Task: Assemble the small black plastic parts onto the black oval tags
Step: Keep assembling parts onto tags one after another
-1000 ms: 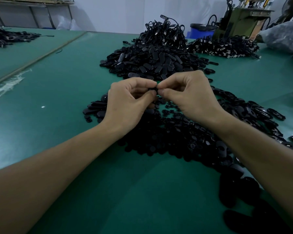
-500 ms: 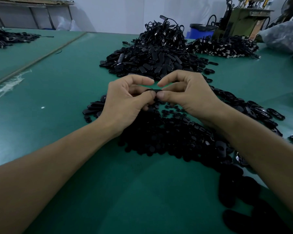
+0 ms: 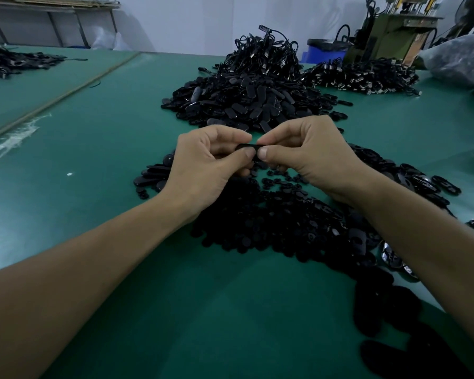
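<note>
**Oval tag, held in both hands for fitting**

Step in hand (judged): seating a small part on one oval tag.

Location: centre of view, raised above the green counter, bridging the two hands.

Left hand: fingers curled, with thumb and forefinger pinching the tag's left end.

Right hand: fingers curled, with thumb and forefinger pinching the right end. Whether a small part lies under its thumb cannot be told.

Handling notes:
- The tag is best held level, with both thumbs close to the joint.
- Pressure should go square, so the part seats without skewing.
- With black on black, touch will likely serve better than sight.
- Working over the heap lets a dropped piece land among its like.

Appearance: thin, flat, glossy black, seen nearly edge-on. Only a short stretch shows between the fingertips.

Stock nearby, placed from the hands:
- Small parts are heaped at 6 o'clock.
- Stacked tags lie at 9 o'clock.
- Strewn tags lie at 3 o'clock.
- A large mound sits at 12 o'clock.
</note>
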A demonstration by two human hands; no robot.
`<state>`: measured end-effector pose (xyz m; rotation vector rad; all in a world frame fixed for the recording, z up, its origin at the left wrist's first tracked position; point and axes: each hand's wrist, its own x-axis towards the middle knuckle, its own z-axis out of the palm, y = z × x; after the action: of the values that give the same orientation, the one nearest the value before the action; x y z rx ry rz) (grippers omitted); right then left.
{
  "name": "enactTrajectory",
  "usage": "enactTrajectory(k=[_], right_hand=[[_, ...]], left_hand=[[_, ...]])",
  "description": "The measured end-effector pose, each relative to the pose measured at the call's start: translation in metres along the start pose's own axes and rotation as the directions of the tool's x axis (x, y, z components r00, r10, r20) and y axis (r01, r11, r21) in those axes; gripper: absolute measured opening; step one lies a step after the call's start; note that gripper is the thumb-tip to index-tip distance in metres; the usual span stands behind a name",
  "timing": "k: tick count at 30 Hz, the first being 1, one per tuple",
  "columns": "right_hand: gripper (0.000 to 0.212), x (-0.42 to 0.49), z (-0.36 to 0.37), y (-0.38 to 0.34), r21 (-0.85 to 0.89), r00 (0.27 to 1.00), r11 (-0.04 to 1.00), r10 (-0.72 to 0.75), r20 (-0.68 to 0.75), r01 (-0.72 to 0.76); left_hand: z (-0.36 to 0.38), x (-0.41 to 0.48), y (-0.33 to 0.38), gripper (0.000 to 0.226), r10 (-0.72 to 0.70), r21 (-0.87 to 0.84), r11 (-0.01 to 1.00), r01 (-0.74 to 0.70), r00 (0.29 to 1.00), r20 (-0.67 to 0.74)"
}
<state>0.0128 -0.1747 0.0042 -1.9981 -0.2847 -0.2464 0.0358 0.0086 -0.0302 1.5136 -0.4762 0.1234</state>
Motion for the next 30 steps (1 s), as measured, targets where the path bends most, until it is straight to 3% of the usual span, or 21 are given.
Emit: enactTrajectory(k=[13, 24, 28, 30], right_hand=[[0.011, 0.001, 0.003, -0.004, -0.123, 0.998, 0.992, -0.011, -0.058, 0.004], [0.011, 0.0, 0.001, -0.009, -0.05, 0.999, 0.998, -0.034, -0.004, 0.033], [0.013, 0.003, 0.001, -0.004, -0.058, 1.0, 0.998, -0.013, -0.01, 0.012], [0.015, 0.006, -0.003, 0.001, -0.186, 0.996, 0.982, 0.009, -0.088, -0.025]], left_hand=[[0.0, 0.001, 0.0, 0.019, -0.001, 0.011, 1.0, 0.001, 1.0, 0.0], [-0.004, 0.003, 0.004, 0.022, 0.043, 0.038, 0.998, -0.043, 0.999, -0.013], [-0.005, 0.003, 0.003, 0.021, 0.087, 0.135, 0.988, -0.08, 0.995, -0.048], [-0.008, 0.004, 0.0, 0.021, 0.132, 0.247, 0.964, -0.1, 0.984, -0.119]])
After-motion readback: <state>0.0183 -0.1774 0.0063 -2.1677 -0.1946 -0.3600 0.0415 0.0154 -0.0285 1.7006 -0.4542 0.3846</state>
